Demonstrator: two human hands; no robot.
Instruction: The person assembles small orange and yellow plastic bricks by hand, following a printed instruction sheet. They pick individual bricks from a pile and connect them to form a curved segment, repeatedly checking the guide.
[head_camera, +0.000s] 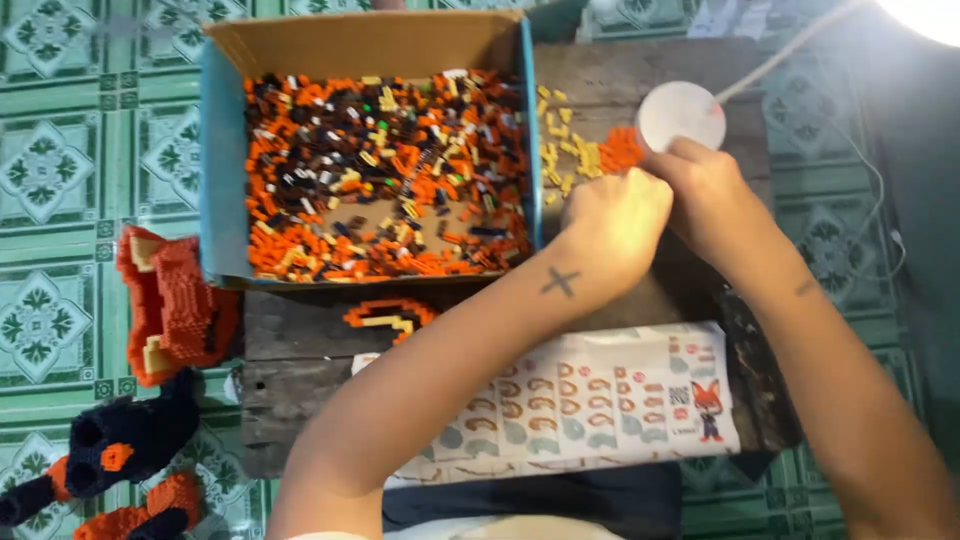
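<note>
Head: hands (655, 205) beside box (215, 180) edge.

- Both forearms are bare from the elbow down; no sleeves reach into view.
- The left hand (612, 225) has no ring, glove or watch on it.
- A small dark cross-shaped tattoo (561, 282) sits on the left wrist.
- The right hand (705, 190) is also bare, with no jewellery showing.
- A faint dark mark (806, 288) shows on the right forearm; its shape is too small to tell.
- At the bottom edge, dark clothing (530, 500) and a strip of pale fabric (470, 528) cover the lap.
</note>
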